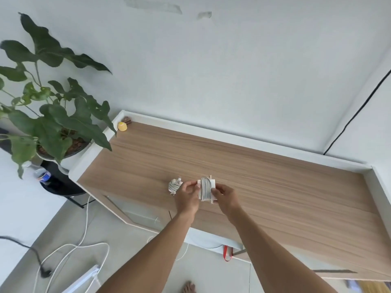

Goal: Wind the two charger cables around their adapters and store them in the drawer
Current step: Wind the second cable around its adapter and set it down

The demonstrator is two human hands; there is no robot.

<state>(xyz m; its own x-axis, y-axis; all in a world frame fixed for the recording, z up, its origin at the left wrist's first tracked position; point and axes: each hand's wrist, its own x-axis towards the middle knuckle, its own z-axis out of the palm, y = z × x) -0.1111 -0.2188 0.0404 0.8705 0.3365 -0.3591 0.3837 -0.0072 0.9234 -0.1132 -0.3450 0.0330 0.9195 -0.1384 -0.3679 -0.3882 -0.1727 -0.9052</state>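
Observation:
Over the wooden cabinet top (pixel 264 187) I hold a white adapter (pixel 206 190) with its grey-white cable wound in several turns around it. My left hand (pixel 187 197) pinches the adapter's left end. My right hand (pixel 225 196) grips its right side. A second charger (pixel 174 185), its cable wound around it and its prongs pointing up, lies on the top just left of my left hand. No drawer shows open; the cabinet front is below the top's near edge.
A potted plant (pixel 53 115) stands off the cabinet's left end, and a small yellow object (pixel 122 126) sits at the back left corner. White and black cords (pixel 84 246) trail on the floor. A red loop (pixel 227 252) hangs at the cabinet front.

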